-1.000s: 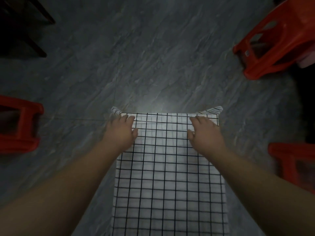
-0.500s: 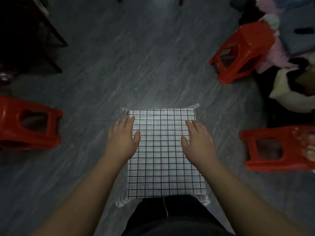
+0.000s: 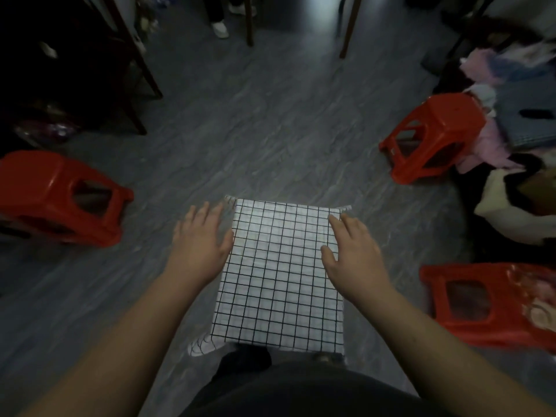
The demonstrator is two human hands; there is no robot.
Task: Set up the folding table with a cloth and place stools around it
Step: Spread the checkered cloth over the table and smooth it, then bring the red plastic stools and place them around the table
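Note:
A white cloth with a black grid [image 3: 279, 275] covers the small folding table in front of me, its corners hanging over the edges. My left hand [image 3: 200, 245] is spread flat beside the cloth's left edge, its thumb at the edge. My right hand [image 3: 355, 254] lies flat with straight fingers on the cloth's right side. Three red plastic stools stand around the table: one at the left [image 3: 57, 200], one at the far right [image 3: 433, 136] and one at the near right [image 3: 493, 302].
Dark wooden furniture legs [image 3: 141, 70] stand at the back left. Two more wooden legs [image 3: 349, 28] and a person's white shoe [image 3: 219, 28] are at the far middle. A pile of clothes and bags [image 3: 517, 130] fills the right side. The floor is grey.
The view has pulled back and up, showing the whole table and more of the room. Both hands slid outward from the cloth's far edge toward its sides, the left one off the cloth.

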